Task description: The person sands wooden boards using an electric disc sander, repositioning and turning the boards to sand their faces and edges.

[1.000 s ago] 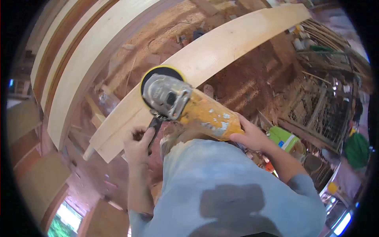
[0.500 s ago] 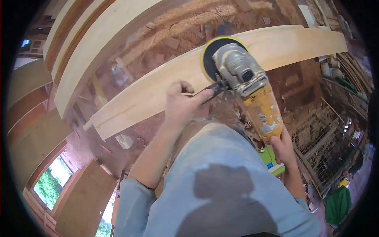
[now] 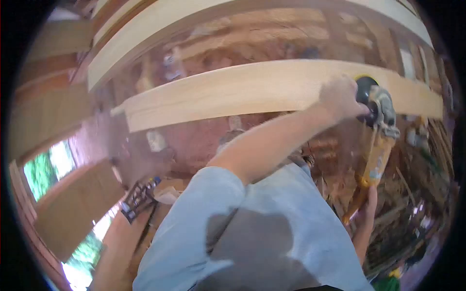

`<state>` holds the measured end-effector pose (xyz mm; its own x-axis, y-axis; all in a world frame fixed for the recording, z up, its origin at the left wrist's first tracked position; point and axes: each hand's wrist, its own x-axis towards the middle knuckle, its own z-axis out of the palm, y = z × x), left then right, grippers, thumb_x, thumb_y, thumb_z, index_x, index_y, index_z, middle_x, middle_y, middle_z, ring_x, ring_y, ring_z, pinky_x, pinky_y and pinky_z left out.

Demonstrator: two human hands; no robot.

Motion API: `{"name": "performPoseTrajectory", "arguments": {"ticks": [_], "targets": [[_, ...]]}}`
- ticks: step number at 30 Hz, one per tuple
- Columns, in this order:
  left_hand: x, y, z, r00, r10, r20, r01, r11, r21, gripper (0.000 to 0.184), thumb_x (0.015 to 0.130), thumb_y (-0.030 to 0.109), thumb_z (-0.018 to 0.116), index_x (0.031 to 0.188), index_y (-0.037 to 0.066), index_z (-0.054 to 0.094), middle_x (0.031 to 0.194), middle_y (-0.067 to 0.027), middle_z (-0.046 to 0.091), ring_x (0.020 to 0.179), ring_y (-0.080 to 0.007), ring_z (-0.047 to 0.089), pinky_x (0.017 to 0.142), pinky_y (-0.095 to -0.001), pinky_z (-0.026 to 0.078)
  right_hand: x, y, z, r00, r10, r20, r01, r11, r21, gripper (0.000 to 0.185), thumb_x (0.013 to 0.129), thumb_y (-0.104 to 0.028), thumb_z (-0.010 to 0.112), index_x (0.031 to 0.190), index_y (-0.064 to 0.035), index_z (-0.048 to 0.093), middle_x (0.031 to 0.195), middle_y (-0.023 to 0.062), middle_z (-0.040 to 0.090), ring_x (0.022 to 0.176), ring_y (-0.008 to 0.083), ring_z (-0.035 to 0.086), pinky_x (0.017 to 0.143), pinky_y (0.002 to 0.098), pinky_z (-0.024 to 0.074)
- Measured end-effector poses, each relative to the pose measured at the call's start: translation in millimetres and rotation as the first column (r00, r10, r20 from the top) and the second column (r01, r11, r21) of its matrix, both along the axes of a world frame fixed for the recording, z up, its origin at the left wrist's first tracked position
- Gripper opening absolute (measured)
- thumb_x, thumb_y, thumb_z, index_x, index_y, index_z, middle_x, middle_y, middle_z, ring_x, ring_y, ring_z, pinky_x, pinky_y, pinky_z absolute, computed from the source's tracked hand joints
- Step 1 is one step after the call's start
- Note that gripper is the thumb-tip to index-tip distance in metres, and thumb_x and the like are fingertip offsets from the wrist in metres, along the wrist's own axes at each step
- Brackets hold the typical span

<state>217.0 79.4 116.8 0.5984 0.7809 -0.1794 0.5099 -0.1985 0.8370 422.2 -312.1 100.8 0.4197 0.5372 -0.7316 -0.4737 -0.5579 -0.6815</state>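
Observation:
A yellow angle grinder [image 3: 378,157] with a grey metal head stands over the right part of a long, pale wooden board [image 3: 218,92]. Its round, dark sanding disc [image 3: 366,87] has a yellow rim and is tilted against the board; whether it touches the wood I cannot tell. My left hand [image 3: 340,97] reaches across and is closed round the grinder's side handle, its fingers partly smeared by motion. Lower down, my right hand [image 3: 370,201] grips the rear end of the grinder's body, with most of its fingers hidden behind it.
Beyond the board runs another curved plank [image 3: 150,36]. Wooden panels [image 3: 77,208] stand at the left, near a dark metal tool [image 3: 138,196]. A pale block [image 3: 156,140] lies on the dusty floor. Long sticks [image 3: 439,145] and clutter crowd the right side.
The grinder has moved right along the board, from near its middle toward the right end, with both hands on it. The view has shifted, and the left arm now stretches farther across.

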Motion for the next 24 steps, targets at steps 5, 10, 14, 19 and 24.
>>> {"name": "performPoseTrajectory", "arguments": {"ticks": [5, 10, 14, 19, 24], "targets": [[-72, -23, 4, 0.987, 0.154, 0.041, -0.153, 0.988, -0.017, 0.053, 0.077, 0.046, 0.082, 0.092, -0.004, 0.073, 0.096, -0.0254, 0.070, 0.092, -0.0395, 0.071, 0.083, -0.0483, 0.056, -23, 34, 22, 0.985, 0.173, 0.023, -0.173, 0.985, 0.020, 0.056, 0.103, -0.041, 0.060, 0.144, -0.0045, 0.047, 0.115, 0.0053, 0.061, 0.095, 0.0171, 0.060, 0.083, 0.0331, 0.0511], [-186, -55, 27, 0.883, 0.470, 0.002, -0.469, 0.881, -0.063, 0.048, 0.077, 0.045, 0.085, 0.090, 0.001, 0.072, 0.092, -0.0215, 0.071, 0.086, -0.0357, 0.070, 0.078, -0.0449, 0.054, -83, 100, 58, 0.895, 0.441, 0.071, -0.446, 0.893, 0.066, 0.055, 0.103, -0.029, 0.060, 0.149, -0.0040, 0.043, 0.117, 0.0057, 0.060, 0.095, 0.0168, 0.060, 0.082, 0.0328, 0.0517], [-283, -85, 15, 0.798, 0.595, -0.096, -0.598, 0.802, 0.002, 0.044, 0.075, 0.039, 0.089, 0.086, 0.002, 0.069, 0.092, -0.0175, 0.070, 0.078, -0.0297, 0.070, 0.076, -0.0400, 0.054, -141, 145, 56, 0.835, 0.550, -0.022, -0.549, 0.835, 0.046, 0.063, 0.100, -0.017, 0.061, 0.156, -0.0017, 0.036, 0.135, 0.0097, 0.058, 0.114, 0.0193, 0.058, 0.098, 0.0356, 0.0490], [-373, -118, 5, 0.473, 0.880, -0.042, -0.878, 0.467, -0.109, 0.046, 0.076, 0.024, 0.093, 0.102, -0.001, 0.065, 0.091, -0.0101, 0.069, 0.080, -0.0173, 0.069, 0.072, -0.0318, 0.057, -216, 213, 57, 0.625, 0.779, 0.041, -0.779, 0.620, 0.094, 0.068, 0.098, -0.017, 0.063, 0.158, -0.0017, 0.035, 0.143, 0.0103, 0.055, 0.127, 0.0197, 0.054, 0.107, 0.0356, 0.0447], [-451, -128, 0, 0.317, 0.947, 0.047, -0.946, 0.319, -0.051, 0.049, 0.077, 0.019, 0.092, 0.108, -0.003, 0.061, 0.092, -0.0087, 0.069, 0.083, -0.0178, 0.069, 0.073, -0.0315, 0.059, -281, 277, 60, 0.364, 0.928, 0.084, -0.931, 0.366, -0.009, 0.077, 0.098, -0.026, 0.066, 0.160, 0.0009, 0.029, 0.154, 0.0143, 0.046, 0.142, 0.0230, 0.044, 0.118, 0.0376, 0.0350]]}}
